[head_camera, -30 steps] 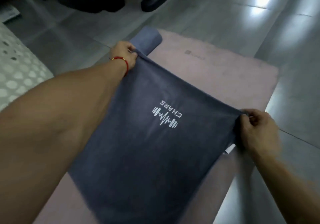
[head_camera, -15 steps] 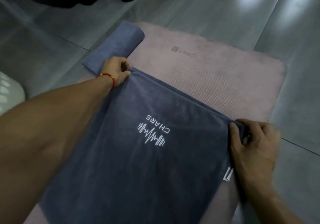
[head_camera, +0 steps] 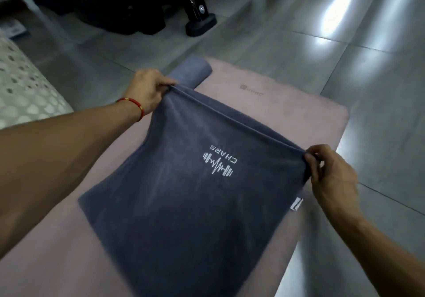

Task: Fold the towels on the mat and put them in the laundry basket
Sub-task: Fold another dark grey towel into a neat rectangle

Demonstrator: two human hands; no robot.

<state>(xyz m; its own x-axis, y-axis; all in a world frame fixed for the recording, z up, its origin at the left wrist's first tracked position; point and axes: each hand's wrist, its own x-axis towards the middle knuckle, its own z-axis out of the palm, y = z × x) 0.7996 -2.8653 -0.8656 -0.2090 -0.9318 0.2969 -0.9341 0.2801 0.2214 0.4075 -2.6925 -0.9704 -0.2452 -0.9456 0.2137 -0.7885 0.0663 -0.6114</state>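
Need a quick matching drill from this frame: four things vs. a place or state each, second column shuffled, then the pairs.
Things:
1. grey towel with logo
2. rolled towel
3. red bracelet
4. white tag

States:
A. on the left wrist
B. at the mat's far left corner
C. far corners pinched by left hand and right hand
D. sticking out at the towel's right edge

Pairs: 1-C, 2-B, 3-A, 4-D

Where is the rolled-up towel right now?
In the head view, the rolled towel lies at the mat's far left corner, just beyond the left hand gripping the spread towel.
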